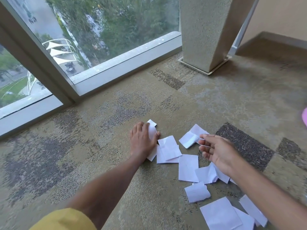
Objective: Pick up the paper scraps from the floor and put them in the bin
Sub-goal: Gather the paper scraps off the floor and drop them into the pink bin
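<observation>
Paper scraps [188,166]: white, roughly square or rectangular, about a dozen. Some lie flat, some are creased or curled at an edge, and several overlap. They lie on the carpet [99,146] in a loose trail from frame centre out toward 5 o'clock

Bowed scrap [152,131]: at the 12 o'clock end of the trail, arched upward, with one corner poking out past the fingertips

Left hand [142,140]: palm down on the carpet, fingers and thumb closed in on the bowed scrap from either side, gripping it

Right hand [219,153]: raised over the trail at 3 o'clock of the left hand, fingers loosely curled and narrow, index tip at the edge of a folded scrap [189,137]. A thin white sliver shows between the fingers; cannot tell whether anything is held

Carpet: beige with dark mottled patches

Surroundings: window [99,30] at 10 to 12 o'clock, pillar [204,30] at 1 o'clock, pink object [305,117] cut off at 3 o'clock, yellow sleeve [63,219] at 7 o'clock
</observation>
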`<state>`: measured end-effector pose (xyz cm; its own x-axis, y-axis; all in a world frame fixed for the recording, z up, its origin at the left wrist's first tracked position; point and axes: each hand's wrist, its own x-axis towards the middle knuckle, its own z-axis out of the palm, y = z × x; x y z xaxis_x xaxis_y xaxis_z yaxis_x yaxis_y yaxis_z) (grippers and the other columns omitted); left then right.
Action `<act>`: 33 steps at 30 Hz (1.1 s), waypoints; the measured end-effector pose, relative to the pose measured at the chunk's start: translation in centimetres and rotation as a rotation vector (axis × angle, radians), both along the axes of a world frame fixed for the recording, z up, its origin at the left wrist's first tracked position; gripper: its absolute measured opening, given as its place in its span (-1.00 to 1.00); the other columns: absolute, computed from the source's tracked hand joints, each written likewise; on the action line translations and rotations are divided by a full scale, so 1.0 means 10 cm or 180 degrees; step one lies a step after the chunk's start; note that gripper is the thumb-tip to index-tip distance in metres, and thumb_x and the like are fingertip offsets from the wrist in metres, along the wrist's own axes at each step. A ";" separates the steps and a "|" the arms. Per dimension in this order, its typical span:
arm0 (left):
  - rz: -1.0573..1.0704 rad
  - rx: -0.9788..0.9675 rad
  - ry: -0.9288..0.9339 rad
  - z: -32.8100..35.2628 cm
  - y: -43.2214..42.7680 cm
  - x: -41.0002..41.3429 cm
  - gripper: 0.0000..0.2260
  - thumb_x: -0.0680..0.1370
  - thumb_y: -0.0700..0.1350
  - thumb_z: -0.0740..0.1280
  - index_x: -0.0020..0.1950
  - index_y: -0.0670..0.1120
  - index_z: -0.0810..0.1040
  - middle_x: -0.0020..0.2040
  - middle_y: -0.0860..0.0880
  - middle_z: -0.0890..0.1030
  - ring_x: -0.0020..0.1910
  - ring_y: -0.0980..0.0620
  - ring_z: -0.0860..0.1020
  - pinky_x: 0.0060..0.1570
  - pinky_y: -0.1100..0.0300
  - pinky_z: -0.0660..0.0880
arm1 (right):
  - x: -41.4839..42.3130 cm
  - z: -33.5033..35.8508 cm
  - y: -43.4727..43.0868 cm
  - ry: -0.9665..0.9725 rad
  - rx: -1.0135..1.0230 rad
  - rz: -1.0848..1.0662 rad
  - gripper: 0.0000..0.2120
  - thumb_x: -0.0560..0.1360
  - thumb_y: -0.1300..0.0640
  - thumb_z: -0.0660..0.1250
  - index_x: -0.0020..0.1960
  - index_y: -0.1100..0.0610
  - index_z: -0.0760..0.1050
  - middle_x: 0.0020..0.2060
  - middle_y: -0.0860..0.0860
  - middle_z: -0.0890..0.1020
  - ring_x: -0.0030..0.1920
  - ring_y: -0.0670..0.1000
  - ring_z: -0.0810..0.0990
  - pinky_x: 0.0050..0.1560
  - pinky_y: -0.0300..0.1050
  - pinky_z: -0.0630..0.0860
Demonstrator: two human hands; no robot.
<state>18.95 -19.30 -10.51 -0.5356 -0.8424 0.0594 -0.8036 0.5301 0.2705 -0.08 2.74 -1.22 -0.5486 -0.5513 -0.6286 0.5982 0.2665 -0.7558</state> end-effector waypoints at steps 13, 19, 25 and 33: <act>0.0333 0.1093 0.0817 0.40 -0.43 0.00 -0.60 0.52 -0.18 0.43 0.37 -0.02 0.56 0.22 -0.10 0.63 0.23 -0.14 0.56 0.19 -0.11 0.58 | 0.27 -0.04 -0.14 0.0501 0.0124 0.0459 -0.95 0.59 0.23 0.45 0.06 0.18 0.63 -0.19 0.10 0.71 -0.31 -0.01 0.60 -0.33 -0.16 0.47; 0.0403 0.1647 0.1053 0.47 -0.62 0.10 -0.87 0.52 -0.15 0.41 0.05 -0.12 0.65 -0.01 -0.23 0.70 0.02 -0.26 0.67 -0.11 0.05 0.48 | 0.79 -0.13 -0.61 0.2155 0.0212 0.1567 -0.87 0.49 0.08 0.55 0.01 0.02 0.67 -0.16 -0.03 0.71 -0.20 -0.06 0.63 -0.10 -0.03 0.62; 0.0682 0.2108 0.1495 0.46 -0.71 0.33 -0.83 0.52 -0.07 0.40 0.04 -0.12 0.63 -0.08 -0.22 0.67 -0.09 -0.13 0.60 -0.06 -0.03 0.51 | 1.23 -0.27 -1.13 0.4065 0.0704 0.2726 -0.40 0.42 -0.29 0.53 0.34 -0.06 0.51 0.27 -0.08 0.58 0.35 0.05 0.46 0.34 0.03 0.35; 0.0951 0.2486 0.2034 0.31 -0.78 0.39 -0.88 0.67 -0.22 0.32 0.01 -0.04 0.61 -0.11 -0.08 0.67 -0.15 -0.04 0.61 -0.08 0.07 0.55 | 1.36 -0.50 -1.44 0.4419 0.1290 0.2871 0.05 0.37 -0.22 0.61 0.61 0.12 0.12 0.46 0.07 0.43 0.46 0.16 0.40 0.40 0.10 0.31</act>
<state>22.88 -27.08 -7.40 -0.3605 -0.8610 -0.3589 -0.4603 -0.1705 0.8713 13.55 -11.63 -6.21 -0.3911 -0.9080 -0.1503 -0.8405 0.4189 -0.3438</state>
